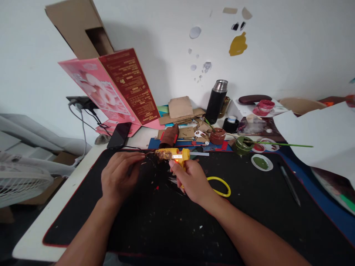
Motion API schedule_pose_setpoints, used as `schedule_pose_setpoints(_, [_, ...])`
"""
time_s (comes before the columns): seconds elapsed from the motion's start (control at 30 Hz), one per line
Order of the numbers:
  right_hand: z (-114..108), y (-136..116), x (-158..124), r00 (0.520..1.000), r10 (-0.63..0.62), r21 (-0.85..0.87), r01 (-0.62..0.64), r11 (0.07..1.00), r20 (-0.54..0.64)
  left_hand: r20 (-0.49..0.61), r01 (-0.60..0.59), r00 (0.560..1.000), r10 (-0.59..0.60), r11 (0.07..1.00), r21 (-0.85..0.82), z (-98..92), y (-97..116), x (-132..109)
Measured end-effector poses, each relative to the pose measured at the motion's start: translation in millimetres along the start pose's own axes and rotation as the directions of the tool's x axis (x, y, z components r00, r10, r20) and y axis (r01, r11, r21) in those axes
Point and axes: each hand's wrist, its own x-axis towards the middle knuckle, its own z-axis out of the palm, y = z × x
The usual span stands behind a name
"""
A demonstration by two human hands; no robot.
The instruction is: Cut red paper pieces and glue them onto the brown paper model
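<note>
My right hand (191, 181) is wrapped round the grip of a yellow hot glue gun (181, 152). Brown residue crusts its front end, a small orange light glows on its side, and a clear glue stick (200, 154) juts from the back. My left hand (119, 173) is closed just off the nozzle, fingertips together; whatever they pinch is too small to make out. Below the glue gun lie scissors with a yellow handle (222, 186), partly covered by my right hand. Behind the gun stands a brown rolled piece (168, 137).
Beyond the black mat (172, 229) are a brown paint jar (217, 136), a green paint jar (242, 145) with a brush across it, and a black thermos (216, 103). A phone (119, 135) leans at the left by a pink box (94, 88). A pen (290, 184) lies right; a fan (22, 181) stands left.
</note>
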Motion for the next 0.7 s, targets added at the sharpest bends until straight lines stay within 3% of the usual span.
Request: schedule_pose_setpoints(0.7, [2.6,-2.9,-4.4,0.998,-0.043,0.015,0.042,0.999,0.037,0.003,-0.003,1.0,0.003,1.0,0.004,1.6,-0.5,-1.0])
